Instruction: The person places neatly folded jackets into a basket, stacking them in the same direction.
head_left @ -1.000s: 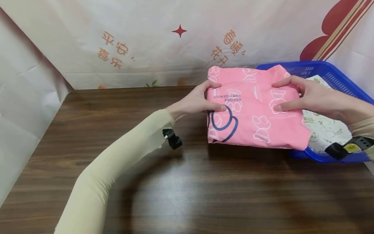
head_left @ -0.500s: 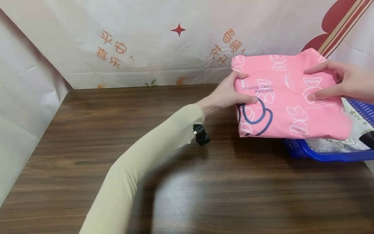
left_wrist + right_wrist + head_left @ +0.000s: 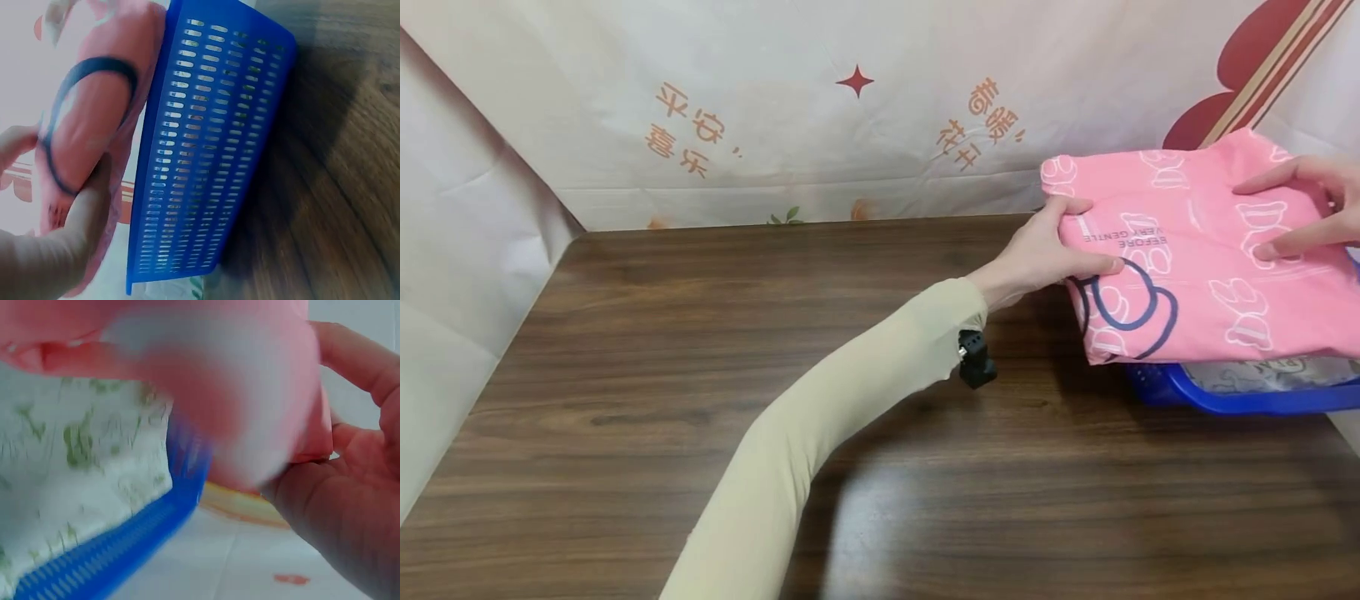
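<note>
A folded pink garment (image 3: pixel 1195 308) with white bear outlines and a dark blue line drawing is held level between both hands. My left hand (image 3: pixel 1033 254) grips its left edge, thumb on top and other fingers tucked beneath. At the opposite side my right hand (image 3: pixel 1326 204) pinches it, thumb and forefinger on the upper face. The garment lies over a blue plastic basket (image 3: pixel 1247 406) and covers most of it in the head view. In the left wrist view the bundle (image 3: pixel 94 119) is right at the basket's rim. Inside the basket is a white cloth (image 3: pixel 75 444) with green print.
The basket stands at the right end of a dark wood table (image 3: pixel 662 400). Behind it hangs a pale printed curtain (image 3: pixel 760 108), and another pale sheet (image 3: pixel 467 250) hangs along the left side.
Both hands have carried the pink garment rightward, from beside the basket to over it. The garment now hides most of the basket and the white cloth in the head view.
</note>
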Tool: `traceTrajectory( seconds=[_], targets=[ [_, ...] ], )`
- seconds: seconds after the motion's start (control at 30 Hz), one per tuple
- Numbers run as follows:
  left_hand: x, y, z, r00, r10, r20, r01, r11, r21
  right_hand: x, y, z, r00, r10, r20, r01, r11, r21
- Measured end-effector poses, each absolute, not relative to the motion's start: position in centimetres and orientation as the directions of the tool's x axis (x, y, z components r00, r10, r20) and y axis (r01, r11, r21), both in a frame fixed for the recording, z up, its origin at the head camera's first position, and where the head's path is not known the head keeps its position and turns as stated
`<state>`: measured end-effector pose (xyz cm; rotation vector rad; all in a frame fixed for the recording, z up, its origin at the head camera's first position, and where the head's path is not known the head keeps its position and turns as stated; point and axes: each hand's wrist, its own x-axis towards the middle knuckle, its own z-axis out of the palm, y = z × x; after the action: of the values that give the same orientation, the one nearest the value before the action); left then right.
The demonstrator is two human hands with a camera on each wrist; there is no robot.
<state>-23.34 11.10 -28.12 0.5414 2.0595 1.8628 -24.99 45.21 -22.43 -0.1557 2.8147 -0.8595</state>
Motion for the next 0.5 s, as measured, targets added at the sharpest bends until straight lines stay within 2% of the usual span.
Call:
traceTrajectory(
  seconds=[0.13,0.37,0.5],
  targets=[
    [-23.0,12.3,-28.1,-0.857,0.516,-0.007,0.004,0.019,1.0,-25.5,47.8,-23.1,-0.982,-0.168,-0.084,-0.086,0.8,-0.594],
    [-22.3,15.3,-27.6,-0.908,0.413,0.069,0.213,0.313,0.925,-26.2,50.2,-24.0,-0.969,-0.249,0.006,-0.18,0.685,-0.706],
    [-21.9,17.1,-27.5,-0.924,0.368,0.102,0.274,0.455,0.847,-26.4,51.0,-24.2,-0.955,-0.291,0.056,-0.246,0.674,-0.696]
  ],
)
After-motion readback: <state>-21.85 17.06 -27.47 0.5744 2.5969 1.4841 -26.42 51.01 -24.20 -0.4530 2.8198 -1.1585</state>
